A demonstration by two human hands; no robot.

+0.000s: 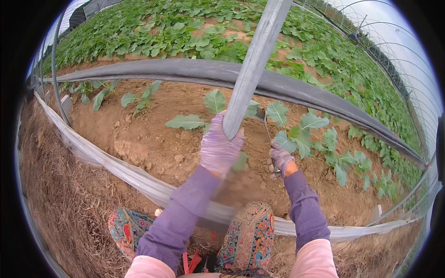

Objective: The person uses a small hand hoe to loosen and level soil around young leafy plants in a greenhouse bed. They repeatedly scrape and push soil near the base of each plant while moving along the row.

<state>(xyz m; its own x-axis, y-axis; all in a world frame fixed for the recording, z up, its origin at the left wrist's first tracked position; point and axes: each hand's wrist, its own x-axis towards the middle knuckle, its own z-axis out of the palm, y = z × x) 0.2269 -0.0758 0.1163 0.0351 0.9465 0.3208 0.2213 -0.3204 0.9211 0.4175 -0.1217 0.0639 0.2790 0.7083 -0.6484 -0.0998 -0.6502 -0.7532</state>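
Observation:
My left hand, in a thin purple-and-white glove, is closed around the lower part of a grey metal pole that slants up across the view. My right hand, gloved too, grips the handle of a metal hand hoe; its blade is partly hidden near the leaves. Young broad-leaved plants grow in brown soil on both sides: one with leaves around my left hand, another just beyond my right hand.
A rolled dark plastic sheet crosses beyond the plants. White plastic film runs along the near bed edge, above my knees. Dry grass lies at left, dense green plants grow farther off, and tunnel hoops rise at both sides.

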